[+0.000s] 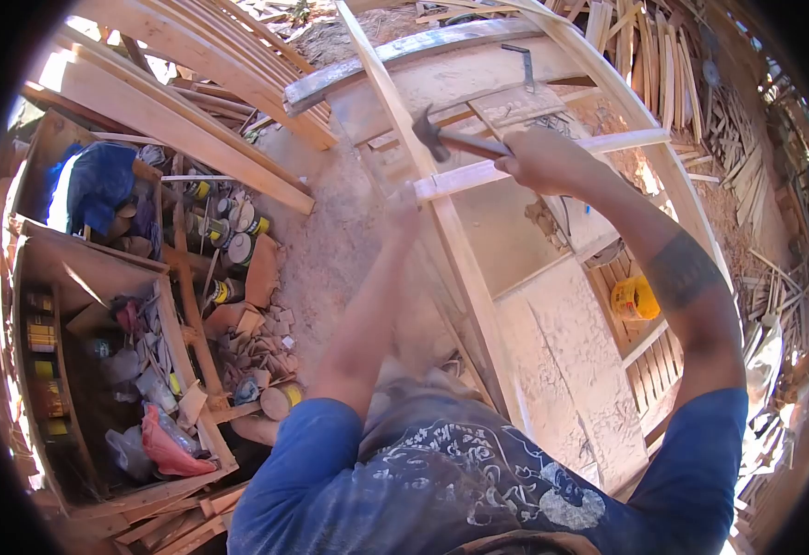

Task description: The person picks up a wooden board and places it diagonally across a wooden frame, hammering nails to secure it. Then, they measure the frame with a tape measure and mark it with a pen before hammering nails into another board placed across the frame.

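My right hand is wrapped round the handle of a hammer. The hammer's dark head is above the corner where a pale wooden crosspiece meets a long wooden rail. My left hand is at that joint, against the left side of the rail and near the crosspiece's end. Its fingers are blurred and partly hidden, so I cannot make out what they hold. The crosspiece runs right to a second, curved-looking rail of the frame.
Under the frame stands a workbench with a metal square at its far end. A yellow container sits at the right. Wooden shelving with cans and bags stands left, beside leaning planks. Scrap strips are piled far right.
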Available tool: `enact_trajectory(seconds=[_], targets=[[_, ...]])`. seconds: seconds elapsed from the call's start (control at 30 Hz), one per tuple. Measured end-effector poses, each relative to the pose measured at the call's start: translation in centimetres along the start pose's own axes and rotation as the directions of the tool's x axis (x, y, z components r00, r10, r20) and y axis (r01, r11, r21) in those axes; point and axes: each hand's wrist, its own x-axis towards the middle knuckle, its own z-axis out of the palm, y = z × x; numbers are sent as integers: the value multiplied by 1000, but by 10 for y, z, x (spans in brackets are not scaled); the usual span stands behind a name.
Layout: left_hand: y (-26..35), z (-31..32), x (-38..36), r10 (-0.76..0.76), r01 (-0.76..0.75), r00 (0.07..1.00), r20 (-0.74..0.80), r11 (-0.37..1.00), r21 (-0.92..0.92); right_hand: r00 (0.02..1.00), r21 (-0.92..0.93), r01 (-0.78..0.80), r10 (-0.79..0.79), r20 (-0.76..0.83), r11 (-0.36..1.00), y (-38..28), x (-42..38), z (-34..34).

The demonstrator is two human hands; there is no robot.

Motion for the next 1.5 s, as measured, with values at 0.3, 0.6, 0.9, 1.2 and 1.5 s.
enact_trajectory(seconds=[0.3,0.6,0.9,1.2,1.5], targets=[[16,14,-108,-128,121,898,422,992,43,658,307,372,-16,-753,876,-22,-3,-32],[63,13,-114,-261,309,854,449,950,-35,999,152,-14,6,50,988,21,1,10],[83,13,-124,-322,326,857,403,944,60,431,286,660,-38,-902,694,-9,6,-29],[72,17,-118,-251,290,887,388,956,-43,992,71,61,-52,-114,996,32,-18,8],[62,12,-120,-330,343,862,385,939,35,697,374,436,-44,-716,819,-17,0,-6]])
